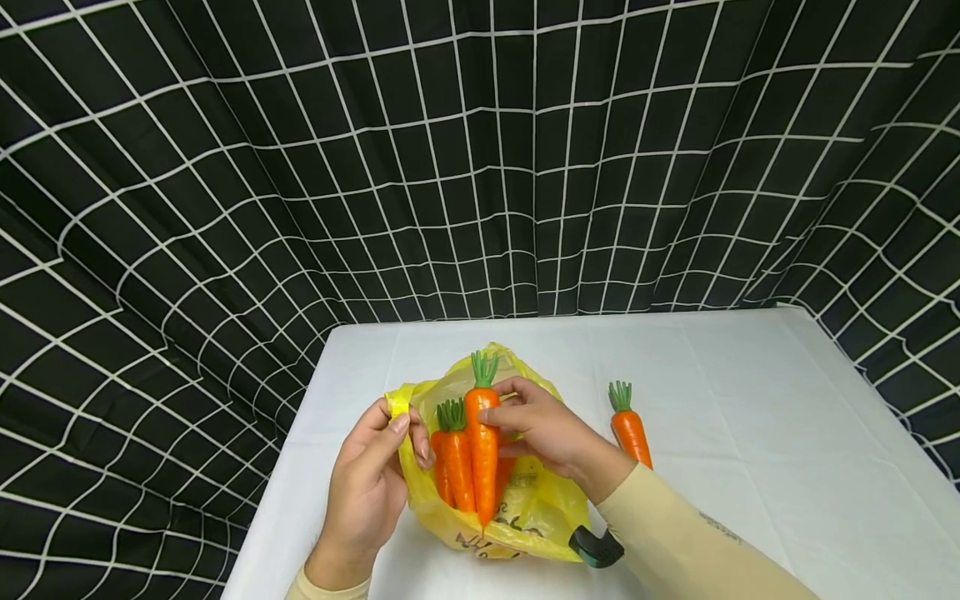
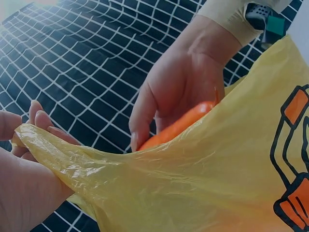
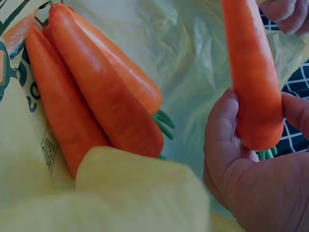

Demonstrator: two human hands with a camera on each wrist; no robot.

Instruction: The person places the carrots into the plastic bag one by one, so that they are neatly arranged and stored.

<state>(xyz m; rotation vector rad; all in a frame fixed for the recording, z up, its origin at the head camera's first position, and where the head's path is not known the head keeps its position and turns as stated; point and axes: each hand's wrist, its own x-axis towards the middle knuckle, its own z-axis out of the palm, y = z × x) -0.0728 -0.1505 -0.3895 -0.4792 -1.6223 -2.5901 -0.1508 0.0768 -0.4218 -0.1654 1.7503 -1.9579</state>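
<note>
In the head view my left hand (image 1: 367, 483) pinches the rim of a yellow plastic bag (image 1: 551, 508) at its left side. My right hand (image 1: 543, 429) grips an orange carrot (image 1: 486, 454) near its thick end, over the bag's mouth, with the green top up and the tip toward me. In the right wrist view, thumb and fingers close round this carrot (image 3: 256, 77). Several other carrots (image 3: 104, 79) lie together inside the bag. The left wrist view shows the bag's wall (image 2: 145, 188) hiding most of the held carrot (image 2: 178, 125).
Another carrot (image 1: 632, 435) lies on the white-covered table (image 1: 720, 400), right of the bag and partly behind my right forearm. A black wrist device (image 1: 596, 547) shows beside the bag's lower right edge. Dark curtains (image 1: 480, 167) with white grid lines surround the table's back and sides.
</note>
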